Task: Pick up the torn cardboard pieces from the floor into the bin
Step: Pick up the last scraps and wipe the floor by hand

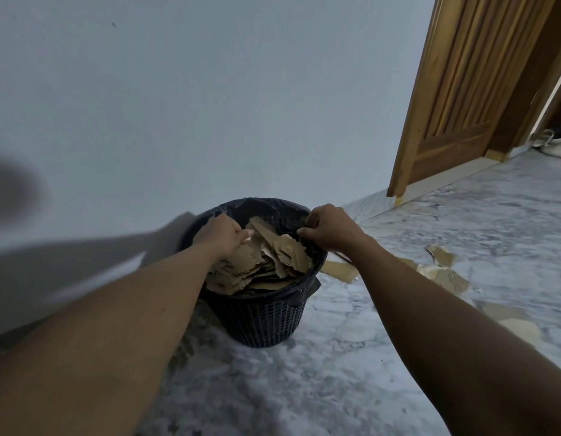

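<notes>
A pale wall (210, 105) fills the upper left half of the view, with a blurred shadow across its lower left. It meets a grey marbled floor (335, 388) that runs open toward the camera and off to the right. A wooden door (461, 89) stands at the upper right, with a gap of floor showing beyond its far edge.

The bin (263, 322), a dark slatted basket, stands on the floor just in front of the wall, with open floor on its near and right sides. A black liner (273, 209) is folded over its rim. Inside, a pile of torn cardboard (273, 262) reaches almost to the rim.

Both bare forearms stretch forward from the lower corners and converge on the bin. More cardboard pieces (442, 256) lie on the floor to the right of the bin, one just beside its right wall and partly hidden under the right forearm, others farther right and nearer the camera.

The left hand (219, 236) is at the bin's left inner side, back up, thumb lying toward the cardboard. Its fingers are hidden behind the knuckles, so I cannot tell what they grip, if anything. The right hand (328, 228) sits at the right rim, fingers curled and pinching the liner's edge.
</notes>
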